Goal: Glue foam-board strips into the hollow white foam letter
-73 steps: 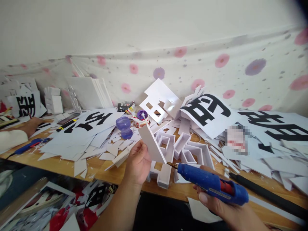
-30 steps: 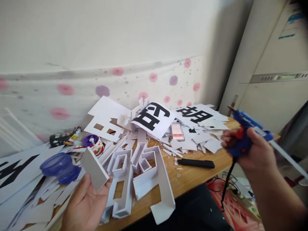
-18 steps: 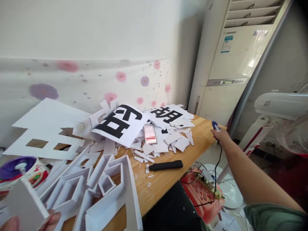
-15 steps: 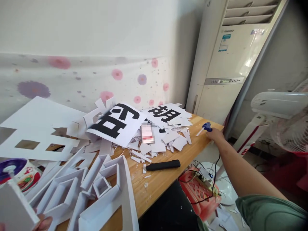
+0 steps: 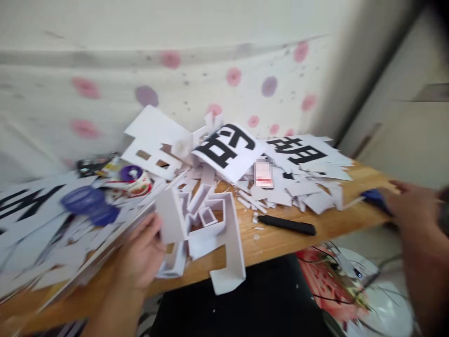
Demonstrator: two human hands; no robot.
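My left hand (image 5: 143, 250) is closed on the edge of a white foam-board structure (image 5: 233, 234), built of upright strips with open compartments, which leans over the table's front edge. At the right end of the table, my right hand (image 5: 416, 206), smeared by motion, is closed around a blue glue gun (image 5: 376, 199) with a white glue stick poking out toward the left. Between the hands a black box cutter (image 5: 287, 224) lies on the wood. Beyond it are white scraps (image 5: 319, 199) and sheets with large black characters (image 5: 228, 149).
A purple and red noodle tub (image 5: 138, 182) and blue-purple plastic piece (image 5: 89, 203) stand among boards on the left. A blurred-out pink packet (image 5: 264, 174) lies on the scraps. Under the table's right side are a red crate (image 5: 324, 285) and cables. A flowered sheet covers the wall.
The view has swung left. My left hand, earlier barely visible at the lower left edge, now shows fully on the foam-board structure. The glue gun stays at the table's right end with my right hand.
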